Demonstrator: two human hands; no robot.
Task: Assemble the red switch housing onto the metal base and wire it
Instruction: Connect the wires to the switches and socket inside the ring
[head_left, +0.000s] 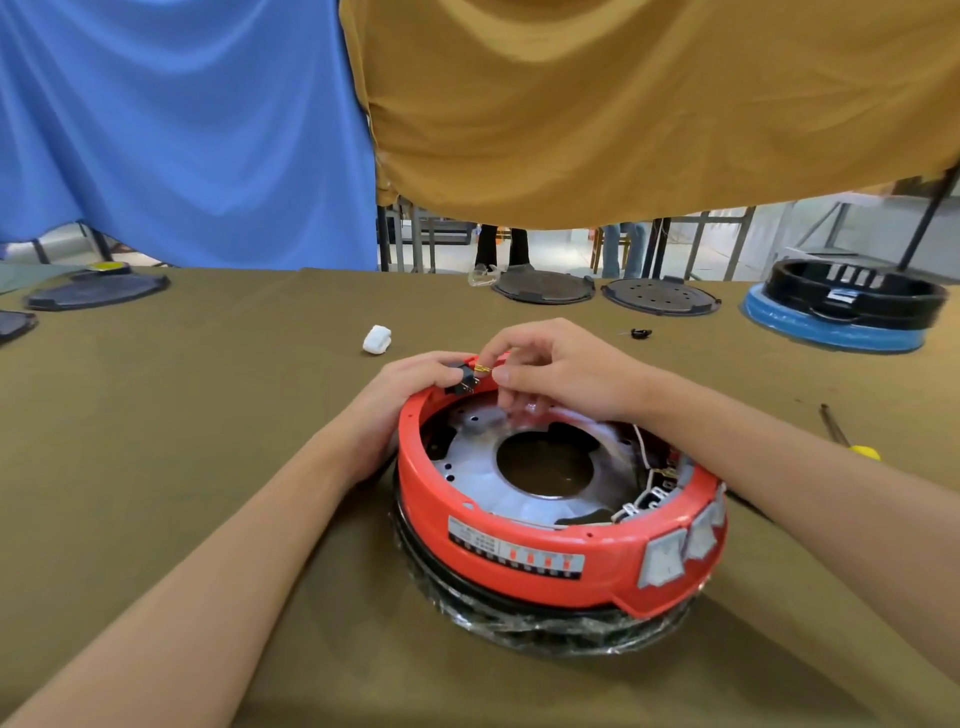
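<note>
Forearms reach in from the bottom corners over the olive-covered bench (156, 415), and between them sits the red switch housing (519, 561), a wide ring already seated around the metal base (478, 467), whose bright plate with its round central hole shows inside the ring. Grey rocker switches (670, 558) sit on the housing's near right face, and white wires (641, 447) run along the inside wall on the right.

All the work is at the far rim. The left hand (410, 384) curls over that rim from the left, its grip closed on a small black connector block (464, 382) seated at the rim. The right hand (550, 374) comes in from the right, thumb and forefinger pinched on a small brass terminal (484, 369) at a wire's end.

The terminal lies just right of the block, its tip close against it; whether it already touches the block's prongs is too small to tell. Its long axis runs roughly left to right, pointing at the block, so the coming push looks to be a short slide leftward along that line, the left hand bracing against it. The right hand is the mover and is nearer.

A yellow-handled screwdriver (852, 441) lies well off to the right.
</note>
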